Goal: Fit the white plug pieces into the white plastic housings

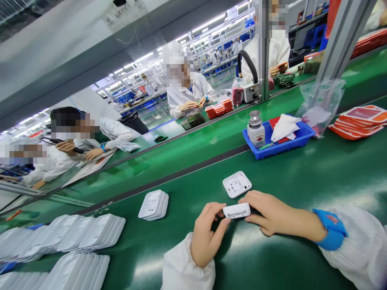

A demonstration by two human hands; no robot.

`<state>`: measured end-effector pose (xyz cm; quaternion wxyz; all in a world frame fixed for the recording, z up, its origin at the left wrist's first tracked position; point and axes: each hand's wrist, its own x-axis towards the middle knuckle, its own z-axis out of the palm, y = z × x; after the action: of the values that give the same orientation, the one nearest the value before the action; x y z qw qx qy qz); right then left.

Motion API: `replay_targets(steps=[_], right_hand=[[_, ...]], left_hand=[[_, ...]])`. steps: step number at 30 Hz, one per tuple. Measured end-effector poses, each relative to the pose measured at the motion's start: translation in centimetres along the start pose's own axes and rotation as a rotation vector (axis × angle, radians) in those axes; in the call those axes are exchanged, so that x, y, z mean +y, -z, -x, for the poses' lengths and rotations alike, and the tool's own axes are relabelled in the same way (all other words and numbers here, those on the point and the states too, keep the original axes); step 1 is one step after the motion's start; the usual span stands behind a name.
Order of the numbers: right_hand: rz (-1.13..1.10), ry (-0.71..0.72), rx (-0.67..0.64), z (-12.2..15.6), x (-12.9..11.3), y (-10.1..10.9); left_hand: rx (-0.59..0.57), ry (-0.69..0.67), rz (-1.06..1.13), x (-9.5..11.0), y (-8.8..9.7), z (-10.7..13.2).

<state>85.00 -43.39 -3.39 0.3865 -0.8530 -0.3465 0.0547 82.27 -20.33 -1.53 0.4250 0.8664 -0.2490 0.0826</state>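
Two ends pinched | left hand (208, 235), right hand (273, 213) hold white casing (237, 210) | presumably leaving its long edge unobstructed

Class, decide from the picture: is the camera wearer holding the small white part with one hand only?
No, the left hand and the right hand both hold the white part, one at each end.

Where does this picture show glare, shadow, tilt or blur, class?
Head view: pale glare on the green table, near the left sleeve and at far right; head view: a soft dark patch below the held white case; head view: the dark strip slopes up rightward; head view: co-workers' faces pixelated, while the case looks fairly sharp.
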Motion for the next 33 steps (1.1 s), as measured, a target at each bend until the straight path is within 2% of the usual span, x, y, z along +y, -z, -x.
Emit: replay_targets(steps=[9, 15, 21, 25, 27, 33], right_hand=[[0.022, -0.076, 0.047, -0.02, -0.03, -0.11], [-0.114, -0.109, 0.081, 0.33, 0.39, -0.37], [-0.182, -0.041, 0.212, 0.39, 0.00, 0.00], [-0.233, 0.020, 0.274, 0.24, -0.40, 0.23], [-0.249, 0.030, 0.279, 0.19, -0.44, 0.21], [-0.259, 0.013, 0.225, 0.34, -0.44, 0.13]], left_hand=[[0.029, -0.012, -0.037, 0.11, 0.16, 0.08], [0.065, 0.024, -0.033, -0.06, 0.07, 0.11], [0.089, 0.083, -0.099, -0.47, -0.04, 0.05], [-0.003, 0.101, -0.137, -0.58, -0.07, -0.15], [-0.034, 0.100, -0.148, -0.59, -0.12, -0.19], [0.015, 0.058, -0.146, -0.52, -0.15, -0.04]])
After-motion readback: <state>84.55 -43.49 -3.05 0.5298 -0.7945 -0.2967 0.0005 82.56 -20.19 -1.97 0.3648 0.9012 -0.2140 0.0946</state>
